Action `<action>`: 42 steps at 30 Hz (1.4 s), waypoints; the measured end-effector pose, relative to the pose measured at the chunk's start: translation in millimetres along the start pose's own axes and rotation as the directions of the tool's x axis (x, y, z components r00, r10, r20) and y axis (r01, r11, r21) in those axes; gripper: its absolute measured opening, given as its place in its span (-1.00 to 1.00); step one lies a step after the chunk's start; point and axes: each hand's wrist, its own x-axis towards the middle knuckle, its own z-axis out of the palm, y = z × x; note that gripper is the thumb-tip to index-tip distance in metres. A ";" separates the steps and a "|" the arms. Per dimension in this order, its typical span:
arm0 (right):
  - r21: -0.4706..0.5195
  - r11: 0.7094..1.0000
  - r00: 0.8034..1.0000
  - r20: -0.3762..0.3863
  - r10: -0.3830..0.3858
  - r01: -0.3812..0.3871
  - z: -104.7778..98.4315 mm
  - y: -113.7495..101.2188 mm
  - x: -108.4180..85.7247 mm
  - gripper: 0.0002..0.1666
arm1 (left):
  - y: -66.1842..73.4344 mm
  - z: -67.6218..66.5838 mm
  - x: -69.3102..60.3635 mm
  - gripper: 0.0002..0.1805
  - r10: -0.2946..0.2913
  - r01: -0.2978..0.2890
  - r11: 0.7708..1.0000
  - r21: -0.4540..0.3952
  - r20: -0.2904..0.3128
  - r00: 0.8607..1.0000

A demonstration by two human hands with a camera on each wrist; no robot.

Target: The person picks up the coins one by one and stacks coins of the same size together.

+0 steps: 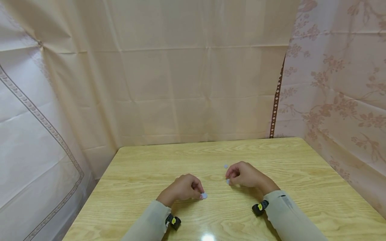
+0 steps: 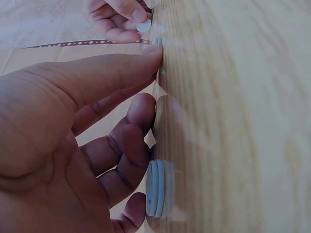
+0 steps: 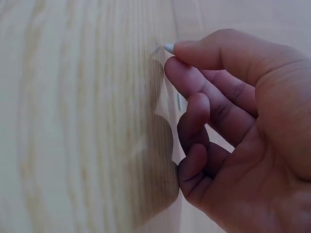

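My left hand [image 1: 185, 188] holds a small pale round disc [image 1: 204, 195] at its thumb and index fingertips, down at the table. Edge-on in the left wrist view, this disc [image 2: 158, 41] shows two thin layers, perhaps partly reflection. By the little finger lies a short stack of pale blue discs [image 2: 155, 188], hidden in the head view. Opposite, my right hand [image 1: 245, 174] pinches another pale disc [image 1: 228, 181], tilted, close to the tabletop. Its edge [image 3: 169, 48] pokes out past the thumb tip. A further disc [image 1: 226, 166] rests on the table just beyond the right fingers.
The wood-grain table [image 1: 144, 167] has a glossy surface with a bright light reflection near its front. A beige curtain [image 1: 193, 73] hangs behind the far edge, and flowered fabric [image 1: 340, 83] hangs at the right. Each wrist wears a black camera.
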 end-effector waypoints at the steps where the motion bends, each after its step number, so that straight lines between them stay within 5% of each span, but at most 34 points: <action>1: -0.004 1.000 1.000 0.000 0.001 -0.001 -0.1 0.3 0.4 -0.91 | 0.0 0.0 0.0 -0.88 0.002 -0.002 1.000 0.004 -0.001 1.000; 29: -0.039 0.999 1.000 0.007 0.025 -0.024 -0.4 -1.7 0.6 -0.89 | 0.7 0.6 0.2 -0.88 -0.015 0.015 1.000 0.005 -0.011 1.000; 42: 0.006 1.000 0.999 0.041 -0.024 0.024 1.3 -1.5 -1.1 -0.92 | 0.0 0.9 0.0 -0.88 -0.016 0.016 1.000 0.000 -0.010 1.000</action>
